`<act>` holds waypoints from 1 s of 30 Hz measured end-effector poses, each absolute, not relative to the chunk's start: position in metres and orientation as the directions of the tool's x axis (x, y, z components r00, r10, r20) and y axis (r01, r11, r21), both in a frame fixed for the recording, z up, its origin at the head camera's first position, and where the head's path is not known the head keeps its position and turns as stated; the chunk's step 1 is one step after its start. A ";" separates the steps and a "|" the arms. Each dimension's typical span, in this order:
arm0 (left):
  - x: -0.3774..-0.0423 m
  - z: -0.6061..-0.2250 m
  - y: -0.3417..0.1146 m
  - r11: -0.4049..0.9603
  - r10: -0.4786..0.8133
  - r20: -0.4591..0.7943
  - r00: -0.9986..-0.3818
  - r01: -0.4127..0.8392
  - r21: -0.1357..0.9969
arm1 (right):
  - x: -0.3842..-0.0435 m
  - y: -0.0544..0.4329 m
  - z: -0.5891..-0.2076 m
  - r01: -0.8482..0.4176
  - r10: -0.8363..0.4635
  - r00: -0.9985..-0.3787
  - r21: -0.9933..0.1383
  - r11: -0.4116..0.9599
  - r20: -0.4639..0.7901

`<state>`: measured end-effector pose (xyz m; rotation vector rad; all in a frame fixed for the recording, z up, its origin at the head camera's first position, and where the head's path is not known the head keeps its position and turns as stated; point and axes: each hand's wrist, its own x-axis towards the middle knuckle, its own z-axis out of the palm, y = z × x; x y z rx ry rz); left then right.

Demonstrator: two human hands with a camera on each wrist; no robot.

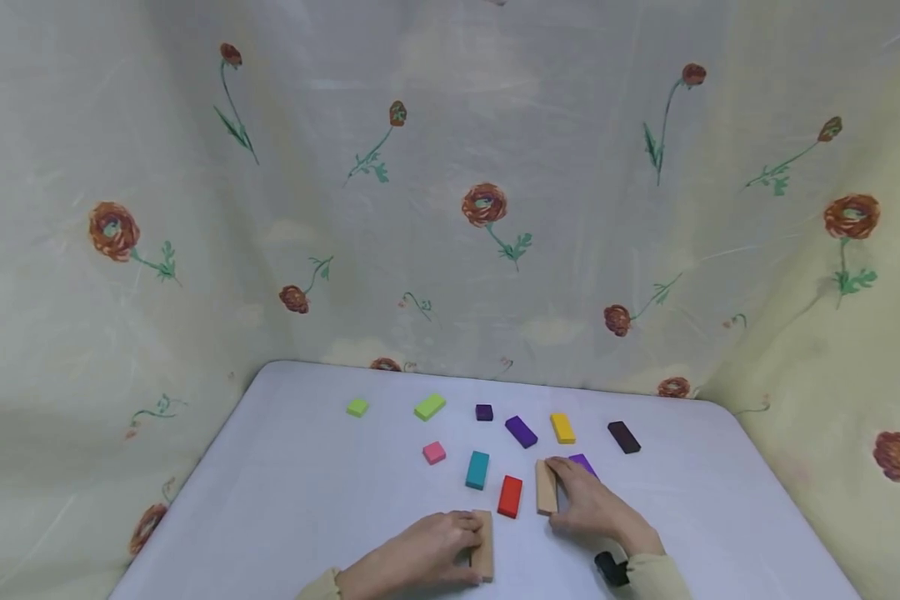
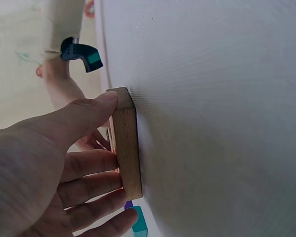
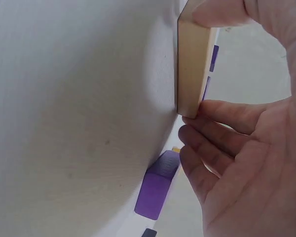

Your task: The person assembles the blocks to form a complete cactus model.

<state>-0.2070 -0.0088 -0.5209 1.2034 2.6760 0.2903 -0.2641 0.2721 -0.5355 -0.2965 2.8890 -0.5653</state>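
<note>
Near the front of the white table, my left hand (image 1: 431, 550) grips a plain wooden block (image 1: 483, 546). In the left wrist view the thumb presses one end of this block (image 2: 126, 148), and the fingers lie along its side. My right hand (image 1: 596, 510) holds a second plain wooden block (image 1: 546, 487) between thumb and fingertips, farther back and to the right. Both blocks appear to rest on the tabletop. Between them lies a red block (image 1: 510, 497). A purple block (image 1: 582, 463), partly hidden in the head view, sits just past the right fingers.
Behind the hands lie a teal block (image 1: 477, 471), a pink block (image 1: 434, 452), a yellow block (image 1: 562, 428), a dark brown block (image 1: 624, 437), another purple block (image 1: 521, 432), a small dark purple block (image 1: 483, 412) and two green blocks (image 1: 430, 407). Flowered curtain (image 1: 450, 275) surrounds the table (image 1: 300, 467).
</note>
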 end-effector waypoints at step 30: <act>-0.207 -0.518 -0.012 0.637 0.765 -0.091 -0.637 0.730 0.247 | -0.273 0.230 -0.508 -0.283 -0.264 -0.959 -0.400 0.872 0.101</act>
